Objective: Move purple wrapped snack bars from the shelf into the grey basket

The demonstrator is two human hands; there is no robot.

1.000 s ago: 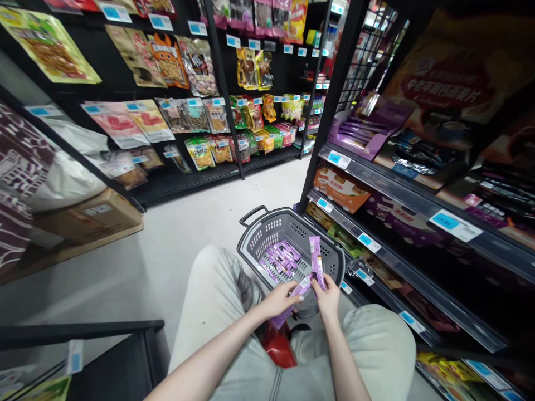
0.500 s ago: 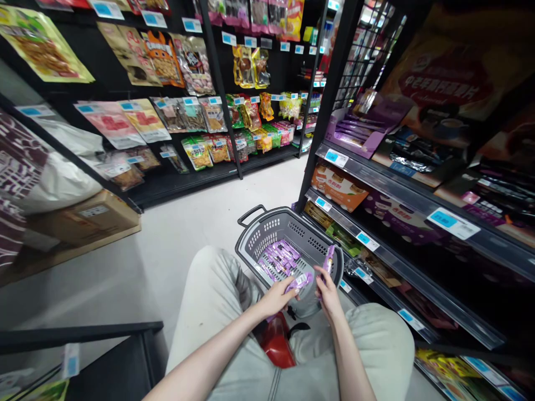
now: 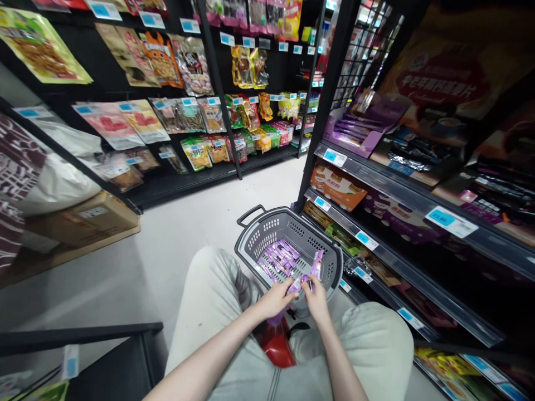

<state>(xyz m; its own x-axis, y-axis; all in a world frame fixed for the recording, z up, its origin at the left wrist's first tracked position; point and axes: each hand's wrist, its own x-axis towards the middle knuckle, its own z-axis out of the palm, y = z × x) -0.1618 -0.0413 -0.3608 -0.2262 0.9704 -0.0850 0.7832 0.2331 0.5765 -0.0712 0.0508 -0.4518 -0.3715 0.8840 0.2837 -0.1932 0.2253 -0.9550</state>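
I sit low in a shop aisle with a grey plastic basket (image 3: 267, 225) on the floor in front of my knees. Several purple stick packets (image 3: 278, 259) lie in its bottom. My left hand (image 3: 276, 299) is closed on a bunch of purple packets (image 3: 292, 287) at the basket's near rim. My right hand (image 3: 315, 298) pinches one purple packet (image 3: 317, 265) that stands upright beside the bunch. The two hands almost touch.
Dark shelves with price tags run along the right, holding a purple display box (image 3: 359, 131) and an orange box (image 3: 338, 189). Snack bags hang on the far racks (image 3: 200, 120). A cardboard box (image 3: 90, 217) sits at left. A red object (image 3: 276, 348) lies between my legs.
My right hand has brought its packet down and left, closer to the bunch in my left hand. The basket has not moved.
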